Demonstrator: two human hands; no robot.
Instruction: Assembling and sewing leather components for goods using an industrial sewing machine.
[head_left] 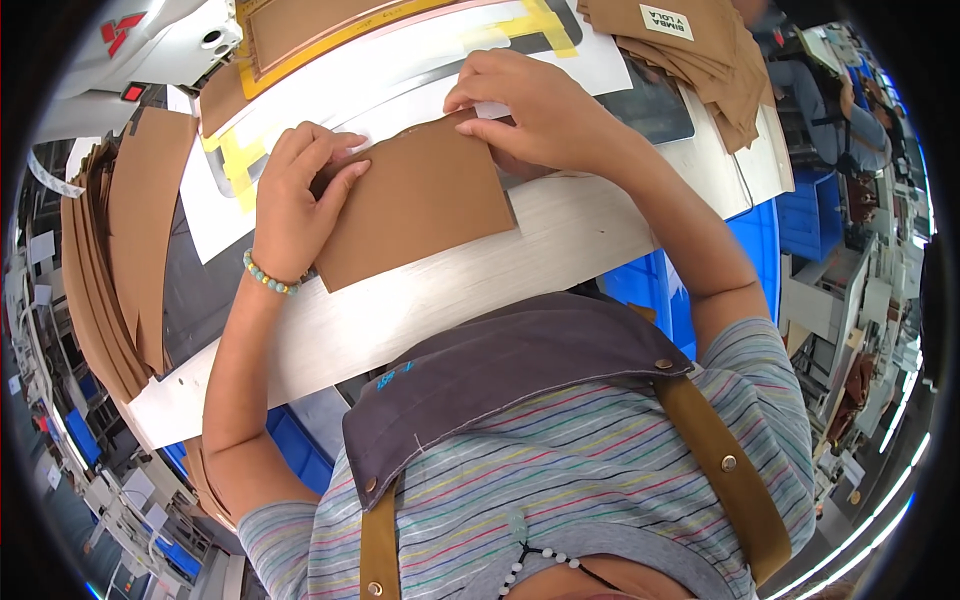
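A flat brown panel (420, 205), of leather or fabric, lies across the pale front part of the work table (370, 320). Its upper left corner is pinched between the thumb and fingers of my left hand (295, 195), which has a beaded bracelet at the wrist. At the upper right corner, my right hand (540, 110) grips the same panel, thumb on top and fingers curled over the edge. Some of the fingertips of both hands are hidden behind the panel's far edge. Just beyond it lies a white sheet (215, 220) with yellow tape strips (240, 165).
A stack of brown panels (150, 230) stands at the left table side. More brown pieces (690, 70), one with a white label, are piled at the far right. A white sewing machine (190, 50) and a yellow-edged frame (330, 40) stand behind. Blue bins (740, 250) sit below the table.
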